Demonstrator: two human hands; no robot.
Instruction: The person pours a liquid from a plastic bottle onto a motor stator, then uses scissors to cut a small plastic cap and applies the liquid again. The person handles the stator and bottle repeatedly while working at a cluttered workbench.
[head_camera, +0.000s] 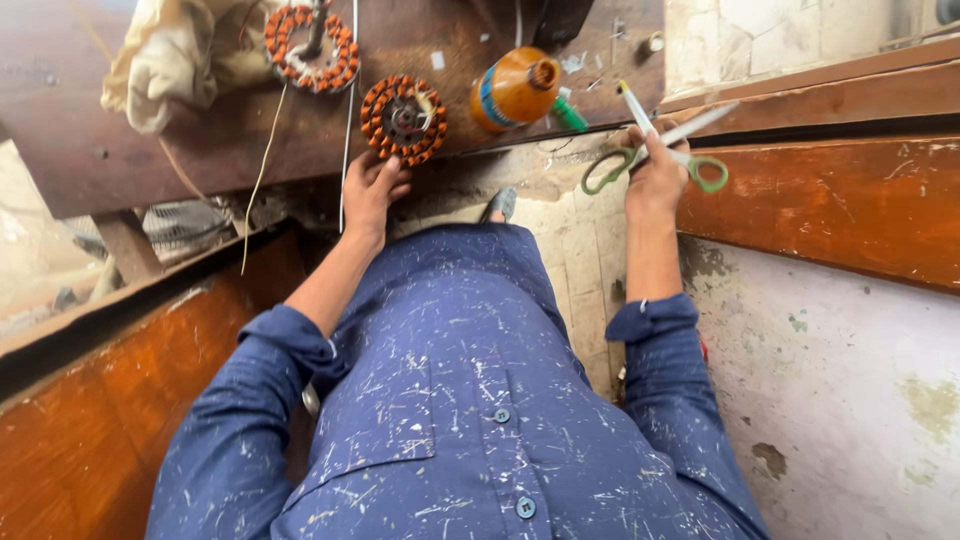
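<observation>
— Nearest us, low in the frame, is our paint-flecked blue shirt.

— Up at centre, our left hand rests fingers loosely spread at the bench edge, just below a copper-wound stator.

— Our right hand grips green-handled scissors, blades parted, upper right.

— An orange bottle lies on its side between them; a second stator sits at the top.
</observation>
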